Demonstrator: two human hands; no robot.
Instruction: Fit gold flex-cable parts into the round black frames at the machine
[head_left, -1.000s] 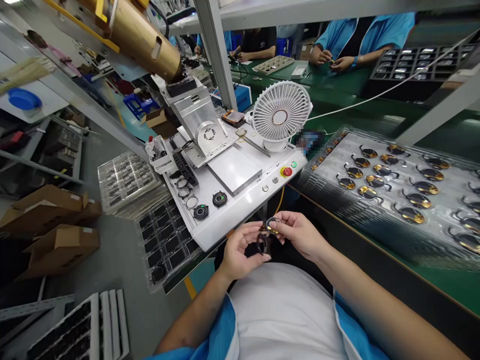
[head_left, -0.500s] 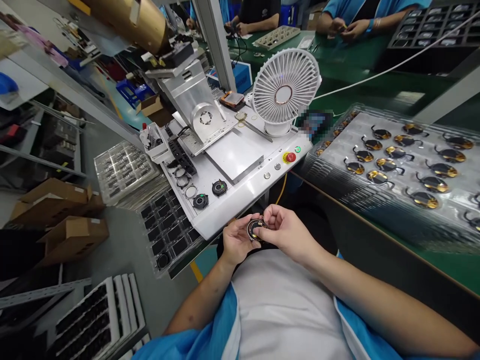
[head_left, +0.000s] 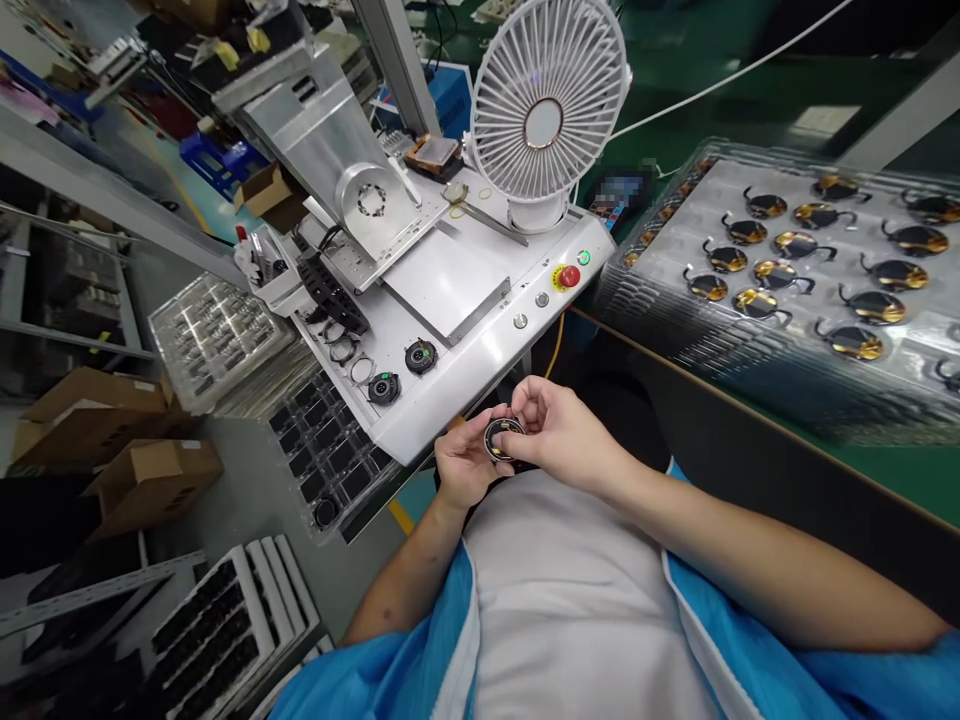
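Note:
A round black smartwatch case (head_left: 495, 428) with a bright rim is held in front of my belly, its open inner side facing up. My left hand (head_left: 463, 465) is closed around its left and lower edge. My right hand (head_left: 566, 432) reaches in from the right, thumb pressed onto the inside of the case and the other fingers curled at its upper edge. Small yellow bits show by the thumb, too small to name. Beyond my hands, two black watch bodies (head_left: 421, 355) with green marks lie on the white machine base (head_left: 435, 405).
A white fan (head_left: 541, 120) and a red stop button (head_left: 570, 277) are on the machine. Metal rings (head_left: 363, 371) lie at its left edge. To the right, stacked clear trays (head_left: 675, 330) carry round black-and-gold parts (head_left: 796, 244). A tray of black squares (head_left: 330, 432) sits at left.
The view has tipped downward, and the co-workers' hands at the top have left it. My hands keep hold of the watch case, the right thumb still on it.

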